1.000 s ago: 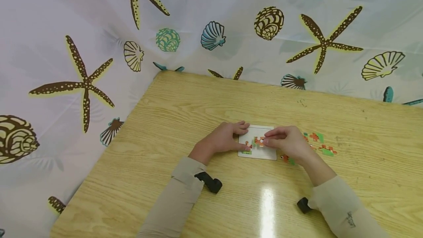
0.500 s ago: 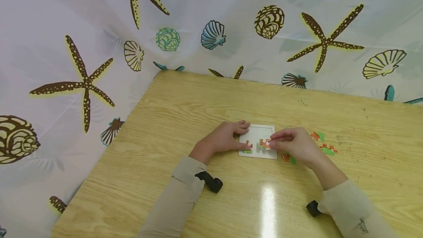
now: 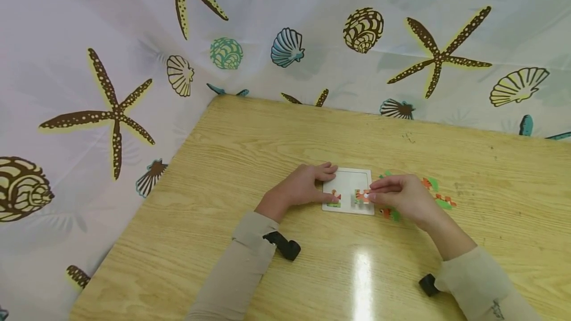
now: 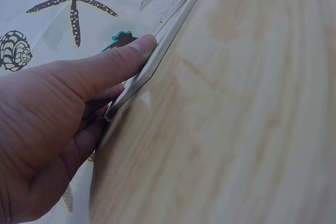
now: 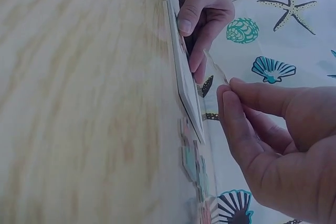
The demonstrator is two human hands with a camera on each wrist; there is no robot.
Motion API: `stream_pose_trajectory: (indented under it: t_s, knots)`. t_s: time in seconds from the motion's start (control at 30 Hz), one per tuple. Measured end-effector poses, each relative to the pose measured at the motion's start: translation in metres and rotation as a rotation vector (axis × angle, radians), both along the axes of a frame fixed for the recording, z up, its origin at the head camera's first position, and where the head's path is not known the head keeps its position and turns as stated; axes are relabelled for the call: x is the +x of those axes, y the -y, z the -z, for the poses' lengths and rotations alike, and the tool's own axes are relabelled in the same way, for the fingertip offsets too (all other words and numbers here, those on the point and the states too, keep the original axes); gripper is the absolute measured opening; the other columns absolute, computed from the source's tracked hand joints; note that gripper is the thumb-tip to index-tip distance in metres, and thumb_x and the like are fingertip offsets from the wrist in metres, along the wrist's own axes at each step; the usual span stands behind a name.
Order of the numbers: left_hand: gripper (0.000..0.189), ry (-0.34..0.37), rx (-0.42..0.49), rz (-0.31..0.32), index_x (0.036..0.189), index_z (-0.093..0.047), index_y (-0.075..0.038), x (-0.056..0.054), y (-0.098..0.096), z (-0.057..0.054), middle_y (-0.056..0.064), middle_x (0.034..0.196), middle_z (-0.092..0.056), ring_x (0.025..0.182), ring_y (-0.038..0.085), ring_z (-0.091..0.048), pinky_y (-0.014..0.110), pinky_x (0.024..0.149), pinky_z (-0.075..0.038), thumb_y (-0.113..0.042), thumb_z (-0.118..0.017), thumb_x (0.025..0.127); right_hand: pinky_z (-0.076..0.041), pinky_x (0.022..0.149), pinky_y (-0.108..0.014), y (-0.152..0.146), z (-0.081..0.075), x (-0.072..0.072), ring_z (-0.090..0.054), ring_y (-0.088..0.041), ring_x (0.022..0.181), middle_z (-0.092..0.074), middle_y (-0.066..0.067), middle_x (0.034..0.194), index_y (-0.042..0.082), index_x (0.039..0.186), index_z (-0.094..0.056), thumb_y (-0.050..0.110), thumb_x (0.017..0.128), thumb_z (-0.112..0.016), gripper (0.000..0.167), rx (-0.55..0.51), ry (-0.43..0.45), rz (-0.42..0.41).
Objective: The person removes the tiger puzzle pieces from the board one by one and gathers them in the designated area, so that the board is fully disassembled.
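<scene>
My left hand [image 3: 308, 186] holds the left side of a white puzzle board [image 3: 350, 180], its thumb lying over a puzzle piece [image 3: 334, 203] in the board's near-left corner. Seen from the left wrist, the thumb [image 4: 123, 61] presses the board's top while the other fingers sit at its edge. Between thumb and fingertips, my right hand [image 3: 403, 197] pinches an orange jigsaw piece [image 3: 360, 196] above the right part of the board. The right wrist view shows that piece [image 5: 216, 66] edge-on and tilted, raised off the board [image 5: 186, 85].
Several loose orange and green puzzle pieces [image 3: 443, 201] lie on the wooden table [image 3: 267, 137] right of the board, partly hidden by my right hand. A curtain [image 3: 250, 9] printed with shells and starfish hangs along the table's back and left edges.
My right hand has moved a little to the right with the pinched jigsaw piece, from mid-board toward the board's right side. The left hand and the board have stayed nearly still.
</scene>
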State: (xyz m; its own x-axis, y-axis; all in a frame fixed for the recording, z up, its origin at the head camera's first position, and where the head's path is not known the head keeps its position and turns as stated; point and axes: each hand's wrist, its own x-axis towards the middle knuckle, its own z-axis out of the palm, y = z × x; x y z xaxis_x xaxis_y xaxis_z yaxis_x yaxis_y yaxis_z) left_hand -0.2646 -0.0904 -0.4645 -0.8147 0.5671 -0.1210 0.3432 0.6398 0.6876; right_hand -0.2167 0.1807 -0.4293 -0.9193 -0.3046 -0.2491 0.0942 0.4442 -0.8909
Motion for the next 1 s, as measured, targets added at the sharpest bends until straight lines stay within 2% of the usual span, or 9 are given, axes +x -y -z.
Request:
stream_pose_trajectory:
  t_s: [0.37, 0.67, 1.0]
  knots:
    - [0.075, 0.009, 0.014, 0.0, 0.146, -0.05, -0.011, 0.0, 0.002, 0.003, -0.006, 0.159, -0.038, 0.153, 0.014, -0.024, 0.04, 0.124, -0.025, -0.039, -0.08, 0.084, -0.058, 0.08, -0.025, -0.01, 0.001, 0.001, -0.072, -0.009, 0.092, -0.076, -0.01, 0.108, -0.004, 0.122, -0.067, 0.021, 0.091, -0.076, 0.041, -0.026, 0.004, -0.002]
    - [0.074, -0.002, 0.016, 0.006, 0.146, -0.051, -0.011, 0.001, 0.001, 0.001, -0.005, 0.158, -0.04, 0.153, 0.014, -0.025, 0.04, 0.124, -0.025, -0.039, -0.08, 0.084, -0.056, 0.081, -0.021, -0.02, 0.002, 0.004, -0.071, -0.005, 0.093, -0.076, -0.009, 0.109, -0.003, 0.124, -0.067, 0.027, 0.091, -0.075, 0.045, 0.015, -0.005, 0.001]
    - [0.074, 0.016, 0.033, 0.0, 0.145, -0.051, -0.009, 0.002, 0.001, 0.0, -0.005, 0.159, -0.039, 0.153, 0.014, -0.024, 0.039, 0.124, -0.026, -0.038, -0.081, 0.084, -0.055, 0.082, -0.019, -0.03, 0.002, 0.007, -0.069, -0.004, 0.095, -0.075, -0.009, 0.11, -0.002, 0.125, -0.066, 0.029, 0.091, -0.075, 0.047, 0.035, 0.001, 0.005]
